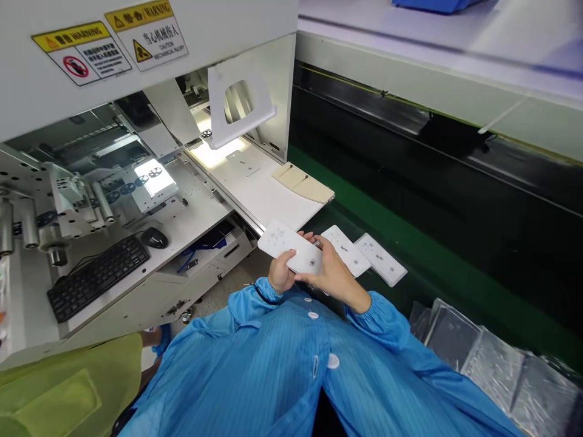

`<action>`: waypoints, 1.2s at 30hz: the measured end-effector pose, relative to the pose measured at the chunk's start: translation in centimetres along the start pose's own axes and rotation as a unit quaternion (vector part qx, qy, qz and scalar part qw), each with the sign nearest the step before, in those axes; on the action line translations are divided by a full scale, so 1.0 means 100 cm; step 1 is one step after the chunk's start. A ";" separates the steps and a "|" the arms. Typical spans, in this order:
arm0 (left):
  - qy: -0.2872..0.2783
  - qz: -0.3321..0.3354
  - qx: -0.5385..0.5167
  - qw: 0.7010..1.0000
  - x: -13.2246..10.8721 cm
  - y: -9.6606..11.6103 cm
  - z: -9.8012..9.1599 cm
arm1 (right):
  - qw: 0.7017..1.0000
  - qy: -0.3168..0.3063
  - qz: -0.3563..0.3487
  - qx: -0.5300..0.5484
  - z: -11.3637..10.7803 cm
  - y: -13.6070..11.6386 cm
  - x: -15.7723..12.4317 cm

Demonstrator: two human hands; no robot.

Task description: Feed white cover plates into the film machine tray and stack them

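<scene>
Clear plastic bags (483, 355) are lying at the near right. Between blue sleeves, the left hand (280, 274) and right hand (334, 276) are holding a white panel (286, 243), fingers clamped on its near end, just over the green belt (410, 243). A second panel (347, 250) and third panel (381, 260) are lying side by side just beyond. Farther left, a keyboard (98, 276) is sitting on the machine.

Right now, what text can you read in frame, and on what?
"WARNING": yellow header of the left sticker on the machine housing; its fine print is too small to read.
"WARNING", "当心机械伤人", "CAUTION MECHANICAL INJURY": the right sticker, same housing.
The held white panel: small marks only, no readable text.
Key legends on the keyboard: too small to read.
</scene>
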State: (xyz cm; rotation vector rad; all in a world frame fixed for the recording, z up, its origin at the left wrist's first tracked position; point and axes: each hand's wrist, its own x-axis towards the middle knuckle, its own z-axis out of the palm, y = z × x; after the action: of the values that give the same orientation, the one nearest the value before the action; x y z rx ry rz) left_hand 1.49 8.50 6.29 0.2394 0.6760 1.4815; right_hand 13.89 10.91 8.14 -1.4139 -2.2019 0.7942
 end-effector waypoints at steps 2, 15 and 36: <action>0.008 -0.014 -0.011 1.000 0.005 0.005 -0.002 | 0.997 0.021 0.060 0.038 0.005 0.005 0.012; 0.182 0.006 -0.018 0.983 0.032 0.036 -0.035 | 0.979 0.054 0.113 0.162 0.037 0.020 0.065; 0.200 -0.100 -0.007 0.975 0.032 0.083 -0.072 | 0.973 -0.036 0.007 -0.229 0.068 0.009 0.184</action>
State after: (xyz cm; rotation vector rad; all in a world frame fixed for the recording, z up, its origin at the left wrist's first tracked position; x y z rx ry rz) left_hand -9.58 10.69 4.24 -0.1414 0.9816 1.3493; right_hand 2.92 26.40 2.94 -1.6259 -2.5458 0.3537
